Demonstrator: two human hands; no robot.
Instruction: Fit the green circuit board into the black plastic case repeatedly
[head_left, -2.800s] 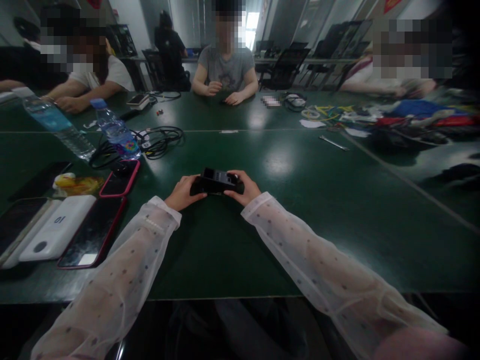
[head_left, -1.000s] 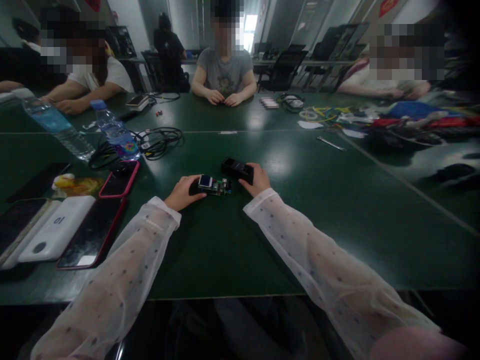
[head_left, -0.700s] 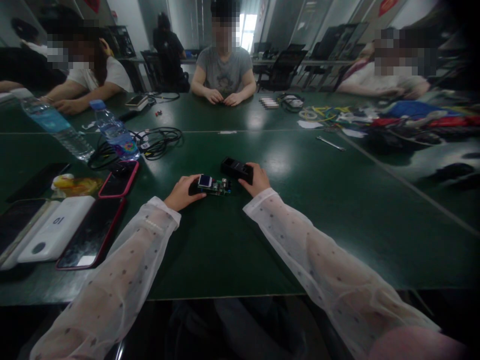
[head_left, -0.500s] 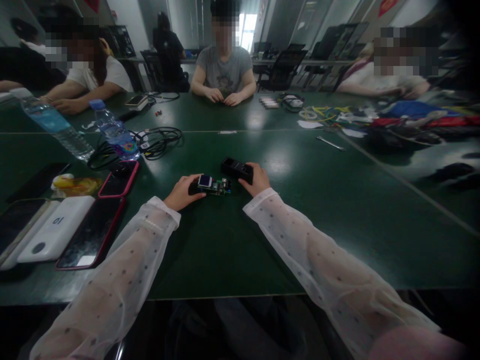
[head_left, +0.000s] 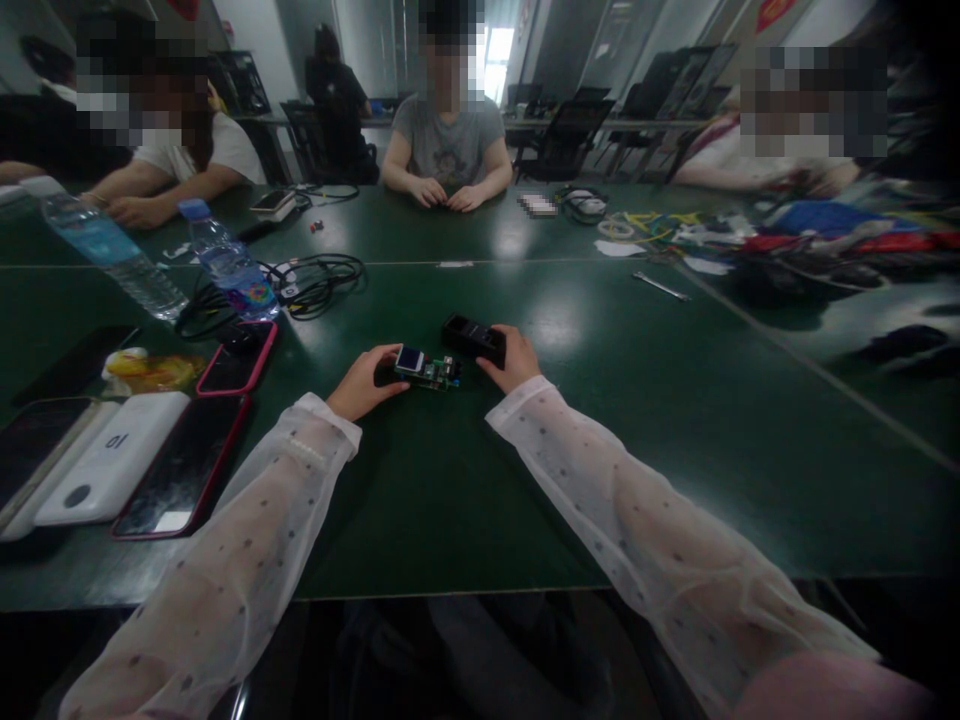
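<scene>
left hand (head_left: 363, 385): thumb and index apart, clamped on the two long edges of the circuit board at its screen end
circuit board (head_left: 436, 374): between left fingertips, free end sticking out toward the right hand; long axis runs left to right, right end angled slightly toward the wearer; parts side up; can't tell if lifted
screen (head_left: 409, 358): on the board's left end, right at the left fingertips, facing up
right hand (head_left: 519, 358): thumb and fingers clamped on the right end of the black case
black case (head_left: 472, 338): long axis roughly parallel to the board; window end points left, away from right fingers; just beyond the board, apart from it
wrench (head_left: 661, 287): beyond and right of right fingers, well apart
green table (head_left: 450, 500): under both hands
</scene>
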